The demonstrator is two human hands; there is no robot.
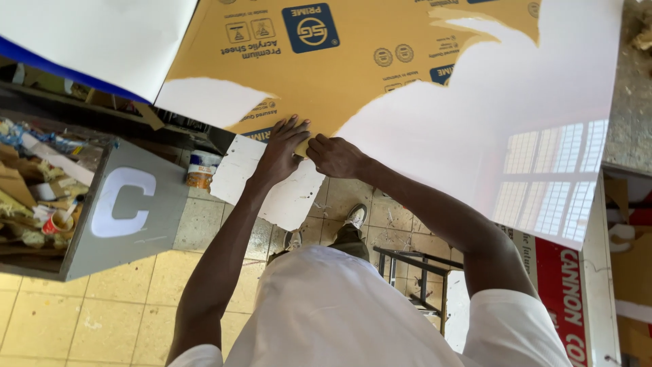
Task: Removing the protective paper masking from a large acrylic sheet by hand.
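Note:
A large glossy white acrylic sheet (516, 88) lies in front of me, part covered by tan protective paper (339, 75) with torn edges. My left hand (280, 151) rests on the paper at the sheet's near edge, fingers spread. My right hand (335, 156) is right beside it, touching it, and pinches a small flap of the tan paper between thumb and fingers. A ragged white panel piece (292, 197) hangs below the hands.
A grey box (129, 211) with a big white letter, full of scraps, stands at left. A paint can (202, 170) sits on the tiled floor (102, 312). A black metal frame (418, 275) and a red-and-white sign board (567, 292) are at lower right. A white sheet with blue edge (88, 41) is upper left.

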